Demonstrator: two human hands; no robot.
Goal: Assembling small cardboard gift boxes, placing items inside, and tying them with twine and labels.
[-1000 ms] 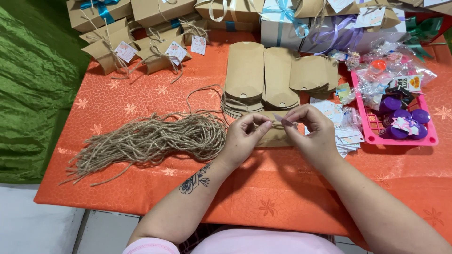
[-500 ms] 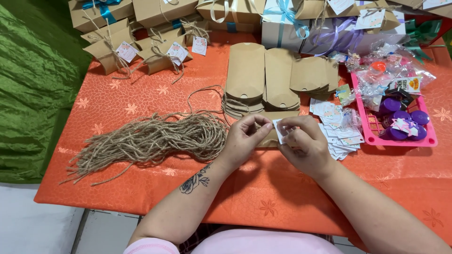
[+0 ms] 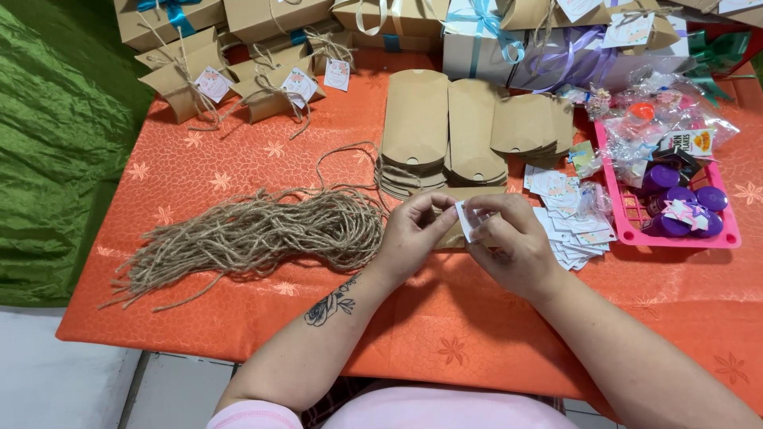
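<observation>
My left hand [image 3: 413, 230] and my right hand [image 3: 509, 242] meet over the orange tablecloth [image 3: 238, 159], both pinching a small white paper tag [image 3: 466, 220] between the fingertips. A brown cardboard piece [image 3: 453, 234] lies under the hands, mostly hidden. Just left of my left hand lies a bundle of jute twine pieces [image 3: 262, 234]. Behind the hands are stacks of flat brown pillow-box blanks [image 3: 445, 127]. A pile of small printed tags [image 3: 572, 218] lies right of my right hand.
A pink basket [image 3: 628, 226] with purple items and wrapped trinkets stands at the right. Finished brown boxes tied with twine and tags [image 3: 199, 79] and ribboned gift boxes [image 3: 509, 40] line the back. Green fabric [image 3: 56, 143] hangs at the left beyond the table edge.
My hands have closed together over the brown piece, and the white tag now shows between my fingertips. Everything else on the table is unchanged.
</observation>
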